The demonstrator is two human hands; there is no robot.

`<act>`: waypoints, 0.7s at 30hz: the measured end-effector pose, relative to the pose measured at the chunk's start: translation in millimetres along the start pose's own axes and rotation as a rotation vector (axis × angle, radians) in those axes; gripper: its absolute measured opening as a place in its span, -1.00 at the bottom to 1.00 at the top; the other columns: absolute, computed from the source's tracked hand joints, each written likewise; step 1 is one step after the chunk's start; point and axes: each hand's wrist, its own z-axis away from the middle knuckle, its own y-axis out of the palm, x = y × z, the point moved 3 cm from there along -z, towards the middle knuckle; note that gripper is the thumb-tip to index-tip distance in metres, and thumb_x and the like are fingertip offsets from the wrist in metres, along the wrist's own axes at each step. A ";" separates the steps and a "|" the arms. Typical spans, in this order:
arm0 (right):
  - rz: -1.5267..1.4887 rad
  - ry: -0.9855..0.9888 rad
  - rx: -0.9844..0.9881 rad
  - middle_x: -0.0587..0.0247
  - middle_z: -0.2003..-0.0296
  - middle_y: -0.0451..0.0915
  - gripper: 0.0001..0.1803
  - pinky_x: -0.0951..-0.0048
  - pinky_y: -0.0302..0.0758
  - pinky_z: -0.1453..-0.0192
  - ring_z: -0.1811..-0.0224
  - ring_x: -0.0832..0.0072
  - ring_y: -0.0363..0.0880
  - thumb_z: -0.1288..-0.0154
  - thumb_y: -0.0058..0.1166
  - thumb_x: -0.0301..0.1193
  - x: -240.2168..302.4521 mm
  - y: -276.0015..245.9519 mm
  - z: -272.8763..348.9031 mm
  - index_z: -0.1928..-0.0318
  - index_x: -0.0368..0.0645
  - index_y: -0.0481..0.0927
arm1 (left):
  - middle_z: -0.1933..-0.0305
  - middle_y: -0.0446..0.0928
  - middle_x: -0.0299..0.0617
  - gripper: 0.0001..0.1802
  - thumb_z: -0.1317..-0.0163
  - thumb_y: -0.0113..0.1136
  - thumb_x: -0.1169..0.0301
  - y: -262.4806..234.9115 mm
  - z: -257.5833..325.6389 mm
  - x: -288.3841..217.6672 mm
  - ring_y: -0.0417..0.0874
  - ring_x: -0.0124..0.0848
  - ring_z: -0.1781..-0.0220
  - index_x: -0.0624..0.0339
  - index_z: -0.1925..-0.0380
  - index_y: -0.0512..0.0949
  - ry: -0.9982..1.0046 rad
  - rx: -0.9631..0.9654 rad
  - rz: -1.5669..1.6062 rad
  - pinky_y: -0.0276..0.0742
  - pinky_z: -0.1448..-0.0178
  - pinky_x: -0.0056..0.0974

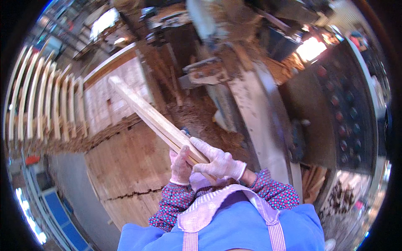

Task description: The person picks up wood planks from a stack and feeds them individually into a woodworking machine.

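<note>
A small bundle of long, pale wooden strips [146, 112] slants from my body up toward the far left. My left hand [181, 167], in a light knitted glove, is closed around the bundle's left side near its close end. Wearing a matching glove, my right hand [220, 161] grips the same strips from the right, its fingers over the top. The strips lie tight together, so how many there are cannot be made out. Their far end reaches over a pale wooden panel [121, 94].
At the far left, several curved-looking wooden slats [44, 98] stand in a row. Plywood sheets [130, 157] with a cracked seam lie below. A long metal machine bed [261, 121] runs along the right, beside a dark button panel [347, 108]. Sawdust [194, 111] covers the ground ahead.
</note>
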 end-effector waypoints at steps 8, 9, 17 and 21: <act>0.620 0.284 -0.766 -0.32 -0.24 0.43 -0.38 0.13 0.46 -0.30 -0.25 -0.12 0.49 -0.20 0.17 -0.46 -60.6 -32.9 239.8 -0.30 -0.31 0.42 | -0.38 0.32 -0.14 -0.14 -0.10 0.32 0.50 71.2 -7.3 60.3 0.39 -0.25 -0.37 0.13 -0.42 0.15 -0.138 0.279 0.093 0.35 -0.43 -0.11; 0.761 0.321 -0.757 -0.32 -0.24 0.42 -0.37 0.11 0.44 -0.32 -0.26 -0.11 0.47 -0.20 0.17 -0.44 -77.9 -37.5 246.3 -0.30 -0.30 0.42 | -0.35 0.34 -0.16 -0.12 -0.06 0.36 0.46 73.3 -9.9 64.1 0.40 -0.25 -0.35 0.10 -0.40 0.17 -0.156 0.291 0.064 0.37 -0.39 -0.13; 1.294 0.244 -0.649 -0.03 -0.30 0.38 -0.56 0.08 0.21 -0.47 -0.40 0.05 0.26 -0.34 -0.04 -0.37 -111.9 -191.0 37.4 -0.19 -0.22 0.49 | -0.23 0.36 -0.17 -0.26 -0.11 0.24 0.66 42.2 -29.0 74.8 0.45 -0.32 -0.22 0.27 -0.33 0.22 -0.231 0.249 0.151 0.44 -0.34 -0.21; 1.227 0.062 -0.749 0.01 -0.22 0.46 -0.57 0.14 0.31 -0.41 -0.34 0.09 0.35 -0.36 -0.06 -0.40 -111.9 -234.7 -51.1 -0.21 -0.23 0.46 | -0.21 0.37 -0.17 -0.27 -0.13 0.23 0.67 46.9 -40.4 61.9 0.47 -0.35 -0.15 0.28 -0.33 0.22 -0.215 0.122 0.025 0.45 -0.30 -0.29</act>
